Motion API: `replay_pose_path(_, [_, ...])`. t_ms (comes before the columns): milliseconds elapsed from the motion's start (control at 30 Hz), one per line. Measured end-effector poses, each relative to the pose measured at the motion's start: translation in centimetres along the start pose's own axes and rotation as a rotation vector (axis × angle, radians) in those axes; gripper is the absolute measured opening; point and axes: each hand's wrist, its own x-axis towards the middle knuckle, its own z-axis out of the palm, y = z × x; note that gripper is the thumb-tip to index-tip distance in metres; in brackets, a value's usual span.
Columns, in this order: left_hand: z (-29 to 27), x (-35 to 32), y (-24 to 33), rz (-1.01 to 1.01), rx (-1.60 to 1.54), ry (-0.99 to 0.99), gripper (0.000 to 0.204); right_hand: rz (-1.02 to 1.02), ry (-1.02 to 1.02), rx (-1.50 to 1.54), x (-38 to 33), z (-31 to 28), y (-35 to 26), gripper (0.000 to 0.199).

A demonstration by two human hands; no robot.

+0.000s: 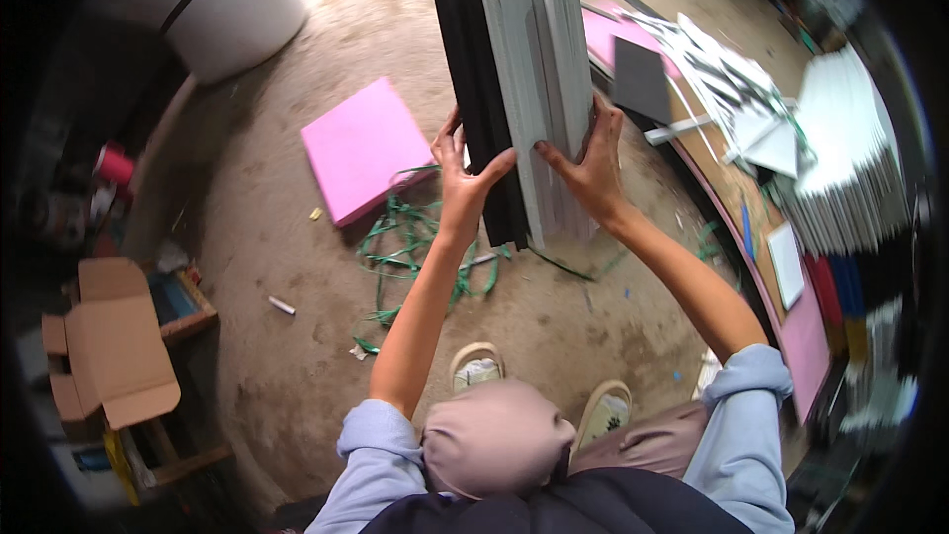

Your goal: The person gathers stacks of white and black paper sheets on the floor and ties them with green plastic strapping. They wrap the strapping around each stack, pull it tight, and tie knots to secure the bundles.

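Above the dirt floor [297, 267], sheet stack [519, 89] clamped between left hand [463, 173], right hand [593, 163] fingers

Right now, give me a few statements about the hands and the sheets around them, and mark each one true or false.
1. Both hands grip one upright stack of sheets. True: the left hand and the right hand clasp its lower part.
2. The stack is all pink. False: it is black on the left and grey on the right.
3. A pink board lies on the floor. True.
4. The green strapping is wound around the stack. False: it lies loose on the floor.
5. The cardboard box is shut. False: its flaps stand open.
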Motion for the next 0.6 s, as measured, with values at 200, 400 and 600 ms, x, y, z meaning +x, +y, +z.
replay_pose_path(200, [12.6, -6.8, -5.8, -0.408, -0.118, -0.269, 0.095, 0.370, 0.023, -0.158, -8.9, -11.5, 6.8, 0.097])
replay_pose_path(400, [16.4, -9.4, -13.6, -0.562, 0.252, -0.421, 0.104, 0.825, -0.031, -0.020, -17.5, -12.8, 13.4, 0.108])
replay_pose_path(600, [16.7, -11.5, -19.5, -0.579, 0.544, -0.481, 0.108, 0.899, -0.117, 0.011, -22.8, -10.0, 19.2, 0.114])
